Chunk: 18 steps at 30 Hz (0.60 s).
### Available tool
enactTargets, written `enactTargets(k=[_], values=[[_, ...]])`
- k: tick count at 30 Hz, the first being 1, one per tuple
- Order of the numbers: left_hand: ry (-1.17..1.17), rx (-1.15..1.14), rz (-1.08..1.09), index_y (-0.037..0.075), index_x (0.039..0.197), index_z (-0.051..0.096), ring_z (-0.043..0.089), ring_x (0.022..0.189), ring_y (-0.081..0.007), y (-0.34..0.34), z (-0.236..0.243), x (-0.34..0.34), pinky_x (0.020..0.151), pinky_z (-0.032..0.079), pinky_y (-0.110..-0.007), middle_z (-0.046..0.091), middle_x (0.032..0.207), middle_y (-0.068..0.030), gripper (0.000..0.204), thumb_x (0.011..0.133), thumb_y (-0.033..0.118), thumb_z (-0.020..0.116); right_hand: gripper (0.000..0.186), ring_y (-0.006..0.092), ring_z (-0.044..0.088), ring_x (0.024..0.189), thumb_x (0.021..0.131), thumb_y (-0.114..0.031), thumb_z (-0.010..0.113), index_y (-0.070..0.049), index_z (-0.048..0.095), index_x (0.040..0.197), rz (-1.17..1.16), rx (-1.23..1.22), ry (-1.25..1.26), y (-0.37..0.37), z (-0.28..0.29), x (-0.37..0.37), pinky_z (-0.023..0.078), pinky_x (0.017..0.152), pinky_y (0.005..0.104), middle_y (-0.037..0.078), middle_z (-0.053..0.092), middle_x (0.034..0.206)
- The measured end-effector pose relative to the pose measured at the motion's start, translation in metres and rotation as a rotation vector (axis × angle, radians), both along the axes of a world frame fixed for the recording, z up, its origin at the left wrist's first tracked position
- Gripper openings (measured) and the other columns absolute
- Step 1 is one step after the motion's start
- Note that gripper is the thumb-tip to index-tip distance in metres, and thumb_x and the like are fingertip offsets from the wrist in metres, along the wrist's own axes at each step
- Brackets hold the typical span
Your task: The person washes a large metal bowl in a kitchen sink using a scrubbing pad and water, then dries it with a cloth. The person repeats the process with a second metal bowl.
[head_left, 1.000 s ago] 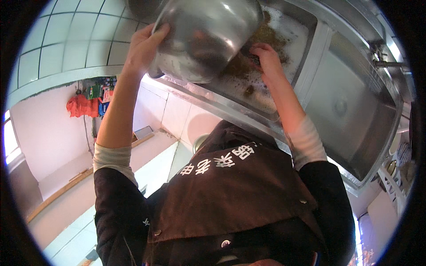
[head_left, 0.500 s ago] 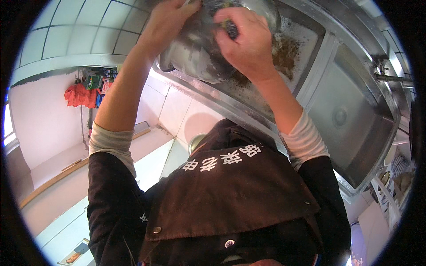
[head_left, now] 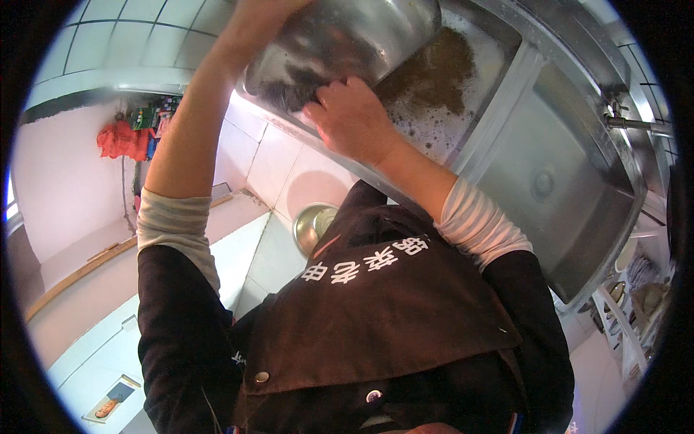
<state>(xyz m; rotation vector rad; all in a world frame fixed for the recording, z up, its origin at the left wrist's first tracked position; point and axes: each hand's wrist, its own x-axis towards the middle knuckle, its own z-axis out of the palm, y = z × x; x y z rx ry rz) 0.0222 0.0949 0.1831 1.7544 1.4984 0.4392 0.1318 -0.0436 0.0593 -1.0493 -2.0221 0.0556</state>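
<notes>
A large shiny metal pot is tilted over the left sink basin. At the top edge of the view my left hand grips the pot's rim; its fingers are partly cut off. My right hand is closed and pressed to the pot's near side. A dark, wiry steel wool scrubber shows beside its fingers, partly blended with dark reflections in the metal. Below the pot, the basin holds foamy water with a brown patch of residue.
To the right is a second steel basin, with a tap beyond it. A round metal bowl stands low by my apron. Tiled wall rises at the upper left, near a red bag. Racked items are at far right.
My right hand has moved down and left along the pot with the scrubber. The pot has shifted and turned, uncovering more of the brown residue.
</notes>
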Motion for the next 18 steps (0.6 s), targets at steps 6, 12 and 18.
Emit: enactTargets(k=[6, 12, 18], values=[[-0.122, -0.045, 0.006, -0.003, 0.106, 0.068, 0.065, 0.072, -0.0173, -0.007, 0.000, -0.003, 0.061, 0.052, -0.027, 0.070, 0.090, -0.0097, 0.034, 0.094, 0.029, 0.063, 0.018, 0.0333, 0.068, 0.086, 0.085, -0.025, 0.059, -0.010, 0.069, 0.089, -0.273, -0.482, -0.255, -0.006, -0.112, 0.040, 0.050, 0.079, 0.0483, 0.015, 0.069, 0.084], [-0.170, 0.016, -0.046, 0.000, 0.118, 0.065, 0.063, 0.091, -0.0163, 0.011, -0.021, -0.058, 0.083, 0.050, -0.031, 0.068, 0.100, -0.0074, 0.044, 0.094, 0.038, 0.064, 0.026, 0.0349, 0.068, 0.099, 0.094, -0.024, 0.054, -0.011, 0.067, 0.112, -0.626, -1.025, -0.358, 0.031, -0.171, 0.093, 0.052, 0.082, 0.0451, 0.019, 0.070, 0.102], [-0.176, -0.193, -0.072, -0.001, 0.113, 0.067, 0.060, 0.085, -0.0143, 0.011, -0.034, -0.135, 0.078, 0.048, -0.028, 0.068, 0.095, -0.0041, 0.035, 0.091, 0.026, 0.065, 0.027, 0.0249, 0.066, 0.090, 0.091, -0.017, 0.061, -0.008, 0.063, 0.117, -0.511, -1.111, 0.576, 0.047, -0.174, 0.152, 0.050, 0.078, 0.0345, 0.011, 0.069, 0.099]])
